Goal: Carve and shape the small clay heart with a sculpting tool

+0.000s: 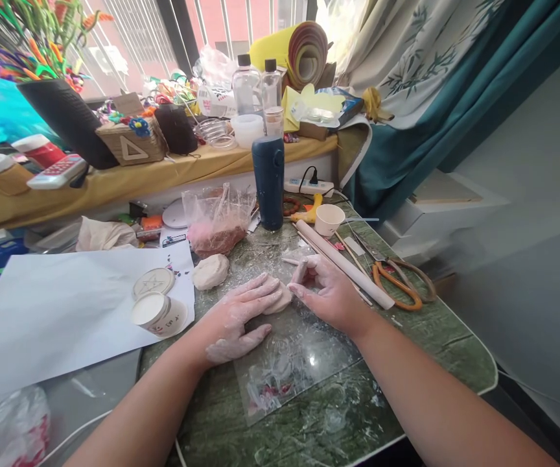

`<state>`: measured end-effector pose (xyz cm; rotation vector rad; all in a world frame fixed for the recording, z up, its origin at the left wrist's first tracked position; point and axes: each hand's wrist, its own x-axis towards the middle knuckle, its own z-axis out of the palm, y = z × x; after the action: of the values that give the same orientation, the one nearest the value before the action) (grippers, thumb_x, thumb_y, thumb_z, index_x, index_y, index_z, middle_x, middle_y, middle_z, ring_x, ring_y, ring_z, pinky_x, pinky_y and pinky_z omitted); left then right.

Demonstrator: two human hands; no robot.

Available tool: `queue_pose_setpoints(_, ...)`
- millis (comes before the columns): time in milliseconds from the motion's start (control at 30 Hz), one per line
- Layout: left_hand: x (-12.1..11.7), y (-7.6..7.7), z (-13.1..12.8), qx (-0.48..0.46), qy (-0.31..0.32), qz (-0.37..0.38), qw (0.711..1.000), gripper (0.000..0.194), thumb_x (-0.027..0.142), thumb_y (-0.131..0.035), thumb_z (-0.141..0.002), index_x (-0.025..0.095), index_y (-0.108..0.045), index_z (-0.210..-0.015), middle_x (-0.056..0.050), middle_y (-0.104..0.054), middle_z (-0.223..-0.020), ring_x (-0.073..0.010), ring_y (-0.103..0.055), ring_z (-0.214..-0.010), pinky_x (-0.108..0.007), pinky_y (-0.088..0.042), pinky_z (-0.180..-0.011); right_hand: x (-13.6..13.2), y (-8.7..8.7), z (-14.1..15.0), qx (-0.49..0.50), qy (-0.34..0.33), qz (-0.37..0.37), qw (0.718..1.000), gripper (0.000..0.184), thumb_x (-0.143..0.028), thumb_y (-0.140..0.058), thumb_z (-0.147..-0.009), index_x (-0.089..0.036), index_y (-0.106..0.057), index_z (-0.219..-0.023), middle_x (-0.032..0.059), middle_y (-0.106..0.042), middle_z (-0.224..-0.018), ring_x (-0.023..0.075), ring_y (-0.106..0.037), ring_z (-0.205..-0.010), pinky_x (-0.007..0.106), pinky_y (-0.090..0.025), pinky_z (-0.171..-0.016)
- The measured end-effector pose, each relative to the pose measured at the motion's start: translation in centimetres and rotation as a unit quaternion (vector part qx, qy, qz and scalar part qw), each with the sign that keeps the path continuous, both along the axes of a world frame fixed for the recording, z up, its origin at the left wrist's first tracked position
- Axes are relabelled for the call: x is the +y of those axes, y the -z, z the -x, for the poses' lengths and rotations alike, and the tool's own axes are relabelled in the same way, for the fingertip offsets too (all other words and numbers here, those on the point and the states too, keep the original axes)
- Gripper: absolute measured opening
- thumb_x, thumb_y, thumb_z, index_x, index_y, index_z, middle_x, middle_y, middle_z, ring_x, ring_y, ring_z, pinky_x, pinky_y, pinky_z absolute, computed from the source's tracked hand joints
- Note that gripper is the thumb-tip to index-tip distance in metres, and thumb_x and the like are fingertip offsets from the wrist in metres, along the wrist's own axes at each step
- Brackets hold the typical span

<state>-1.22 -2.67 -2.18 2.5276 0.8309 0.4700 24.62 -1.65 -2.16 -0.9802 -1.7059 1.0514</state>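
Note:
My left hand (248, 308), dusted with white, lies over a flat pale disc of clay or dough (282, 299), its fingers stretched out and the thumb apart. At the disc's right edge, my right hand (326, 285) is closed in a pinch. A thin pale tip shows past its fingers; I cannot tell whether it is a tool or a finger. Under the disc lies a clear plastic sheet (304, 363) smeared with white powder. A thicker lump of the same pale material (210, 271) rests just left and beyond my left hand.
A white tub (158, 314) and its round lid (153, 283) stand on white paper (66, 305). Behind are a bagged pink mass (216, 237) and a dark blue bottle (268, 185). On the right lie a pale rolling pin (343, 263), orange-handled scissors (399, 285) and a paper cup (330, 220).

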Motion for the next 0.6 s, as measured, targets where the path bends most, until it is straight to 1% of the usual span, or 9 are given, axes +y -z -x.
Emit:
queue_pose_setpoints(233, -0.01, -0.02, -0.15, 0.002, 0.003, 0.005, 1.0, 0.073, 0.022, -0.061, -0.094, 0.03, -0.034, -0.161, -0.005, -0.039, -0.165, -0.0312, -0.025, -0.157, -0.059, -0.033, -0.125, 0.11, 0.41, 0.02, 0.003, 0.006, 0.0, 1.0, 0.009, -0.026, -0.068, -0.093, -0.024, -0.06, -0.095, 0.0022, -0.064, -0.09, 0.0196, -0.063, -0.084, 0.036, -0.054, -0.08)
queue_pose_setpoints(333, 0.0, 0.15, -0.13, -0.006, -0.001, 0.004, 1.0, 0.071, 0.023, -0.061, -0.094, 0.03, -0.036, -0.16, -0.005, -0.041, -0.164, -0.0309, -0.027, -0.157, -0.059, -0.034, -0.124, 0.12, 0.51, -0.01, 0.007, 0.007, 0.003, 1.0, 0.01, -0.026, -0.068, -0.092, -0.024, -0.059, -0.093, 0.0014, -0.062, -0.088, 0.019, -0.062, -0.082, 0.036, -0.054, -0.08)
queue_pose_setpoints(500, 0.0, 0.44, -0.15, -0.005, -0.006, 0.006, 1.0, 0.07, 0.023, -0.061, -0.095, 0.031, -0.037, -0.16, -0.005, -0.041, -0.164, -0.0313, -0.027, -0.156, -0.058, -0.034, -0.124, 0.01, 0.08, -0.05, 0.019, -0.013, 0.02, 1.0, 0.008, -0.026, -0.066, -0.094, -0.023, -0.059, -0.095, 0.0018, -0.062, -0.088, 0.0191, -0.062, -0.082, 0.036, -0.054, -0.079)
queue_pose_setpoints(600, -0.01, 0.5, -0.2, -0.012, -0.004, 0.003, 1.0, 0.069, 0.022, -0.061, -0.095, 0.03, -0.037, -0.16, -0.006, -0.042, -0.164, -0.0313, -0.028, -0.156, -0.058, -0.035, -0.124, -0.03, -0.1, 0.0, 0.023, -0.013, 0.017, 0.999, 0.008, -0.024, -0.066, -0.094, -0.023, -0.059, -0.096, 0.0028, -0.063, -0.092, 0.0199, -0.063, -0.084, 0.036, -0.054, -0.08)
